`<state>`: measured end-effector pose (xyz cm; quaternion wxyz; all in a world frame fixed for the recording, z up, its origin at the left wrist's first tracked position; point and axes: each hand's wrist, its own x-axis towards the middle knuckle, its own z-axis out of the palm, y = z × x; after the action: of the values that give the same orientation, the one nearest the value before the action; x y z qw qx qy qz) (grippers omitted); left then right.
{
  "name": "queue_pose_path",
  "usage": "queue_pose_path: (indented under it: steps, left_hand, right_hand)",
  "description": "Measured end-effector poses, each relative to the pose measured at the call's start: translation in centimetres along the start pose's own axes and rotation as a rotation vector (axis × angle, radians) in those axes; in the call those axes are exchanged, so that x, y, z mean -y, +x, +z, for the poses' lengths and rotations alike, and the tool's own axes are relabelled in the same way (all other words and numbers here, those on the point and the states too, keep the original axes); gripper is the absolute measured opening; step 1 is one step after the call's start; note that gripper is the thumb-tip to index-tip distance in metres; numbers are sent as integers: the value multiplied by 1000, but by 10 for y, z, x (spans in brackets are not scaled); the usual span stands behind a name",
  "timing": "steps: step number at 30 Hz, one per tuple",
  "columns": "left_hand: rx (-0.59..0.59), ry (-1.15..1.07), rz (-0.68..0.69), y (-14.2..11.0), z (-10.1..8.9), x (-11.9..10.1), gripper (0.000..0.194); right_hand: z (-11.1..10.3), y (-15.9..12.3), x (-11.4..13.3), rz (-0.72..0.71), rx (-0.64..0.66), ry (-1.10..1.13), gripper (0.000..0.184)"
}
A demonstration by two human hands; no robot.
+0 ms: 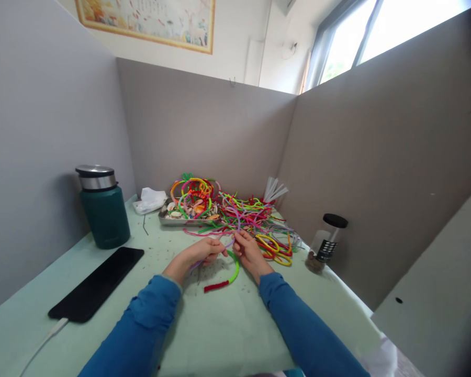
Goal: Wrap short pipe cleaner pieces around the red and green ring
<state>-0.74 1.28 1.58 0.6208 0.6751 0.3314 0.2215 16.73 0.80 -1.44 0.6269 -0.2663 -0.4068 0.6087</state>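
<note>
My left hand (199, 255) and my right hand (250, 252) meet over the pale green table (220, 324), both with fingers pinched together. Between them runs a thin pipe cleaner, pale purple (228, 244), held at each end. Just below the hands lies a curved pipe cleaner, green at one end and red at the other (224, 280). Beyond the hands sprawls a tangled heap of coloured pipe cleaners (251, 217). Both forearms wear blue sleeves.
A metal tray (168, 220) with shells and looped pipe cleaners sits at the back. A dark green flask (103, 207) stands at left, a black phone (98, 283) on a cable in front of it. A glass jar (325, 246) stands right. Grey partitions enclose the desk.
</note>
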Motion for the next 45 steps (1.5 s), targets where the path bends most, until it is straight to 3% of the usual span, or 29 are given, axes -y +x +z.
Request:
queue_pose_path:
  steps: [8,16,31,41,45]
  left_hand:
    - [32,-49,23,-1,-4,-1,36]
    - [102,-58,-19,-7,-11,-1,36]
    - [136,-98,-59,-11,-15,-4,39]
    - [-71,-97,-6,-6,-18,-1,42]
    - [-151,-87,42,-4,-16,-2,46]
  right_hand:
    - [-6,0,8,117,78,113,20]
    - [-24,10,15,10,-114,253,18]
    - [-30,10,25,-73,-200,220,12]
    - [-40,14,32,-153,-361,273,12]
    - [-24,5,27,-52,-228,58,24]
